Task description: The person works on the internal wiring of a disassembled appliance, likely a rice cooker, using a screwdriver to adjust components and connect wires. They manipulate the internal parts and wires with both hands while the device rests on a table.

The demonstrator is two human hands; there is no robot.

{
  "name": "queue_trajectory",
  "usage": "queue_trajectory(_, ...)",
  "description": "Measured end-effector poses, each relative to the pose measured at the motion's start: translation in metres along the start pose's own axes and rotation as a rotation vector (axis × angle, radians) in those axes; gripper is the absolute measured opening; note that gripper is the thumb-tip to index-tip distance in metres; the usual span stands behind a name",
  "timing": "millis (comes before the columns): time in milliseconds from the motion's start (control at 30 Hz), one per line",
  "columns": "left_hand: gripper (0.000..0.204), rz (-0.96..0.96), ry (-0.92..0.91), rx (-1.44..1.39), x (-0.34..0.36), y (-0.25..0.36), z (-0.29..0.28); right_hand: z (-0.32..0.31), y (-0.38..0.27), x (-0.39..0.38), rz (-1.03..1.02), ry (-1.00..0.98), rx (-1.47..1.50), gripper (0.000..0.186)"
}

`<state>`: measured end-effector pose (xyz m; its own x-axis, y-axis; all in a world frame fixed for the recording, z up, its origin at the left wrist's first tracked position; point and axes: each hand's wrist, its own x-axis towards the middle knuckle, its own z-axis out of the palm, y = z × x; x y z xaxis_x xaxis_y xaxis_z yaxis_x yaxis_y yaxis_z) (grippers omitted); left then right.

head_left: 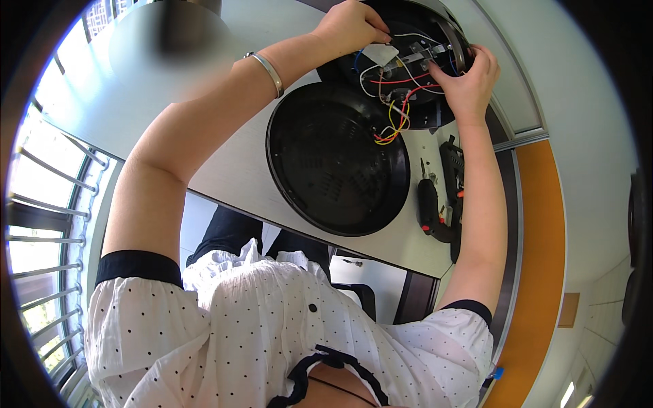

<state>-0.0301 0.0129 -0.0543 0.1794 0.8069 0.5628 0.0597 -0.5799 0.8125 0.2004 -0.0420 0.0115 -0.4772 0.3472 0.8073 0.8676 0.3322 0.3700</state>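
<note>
A smooth, dish-shaped black plastic shell (pixel 326 163) lies on the pale table (pixel 235 160), left and near of an open black housing (pixel 428 112) strung with thin coloured wires (pixel 407 114). The left hand (pixel 352 28) nearly closes its fingertips at a flat white piece (pixel 381 54), grip unclear; the right hand (pixel 471 83) clasps the housing's right rim, thumb inside. The left elbow bends; the right arm reaches far.

The left arm (pixel 151 194) is slanting forward to the right, bent at the elbow (pixel 166 170); the left hand (pixel 350 27) is arching with fingers (pixel 376 22) curled. The right arm (pixel 485 197) is pointing almost straight ahead, the right hand (pixel 469 88) holding its thumb (pixel 437 73) apart from its bent fingers (pixel 485 61).
</note>
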Motion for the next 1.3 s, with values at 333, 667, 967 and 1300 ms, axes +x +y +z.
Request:
queue_trajectory(333, 0.025, -0.137, -0.068, 0.066, 0.002, -0.002, -0.001, -0.001, -0.001, 0.003, -0.011, 0.006, 0.014, 0.066)
queue_trajectory(667, 0.021, -0.103, -0.044, -0.057, 0.0, -0.007, 0.001, -0.002, -0.006, 0.001, 0.032, -0.003, 0.021, 0.066)
queue_trajectory(967, 0.02, -0.1, -0.009, -0.145, 0.002, -0.008, 0.0, -0.002, -0.007, 0.002, 0.031, -0.008, 0.018, 0.066)
queue_trajectory(1300, 0.02, -0.076, -0.033, -0.048, -0.001, -0.007, -0.002, -0.001, -0.005, 0.001, -0.003, 0.003, 0.005, 0.067)
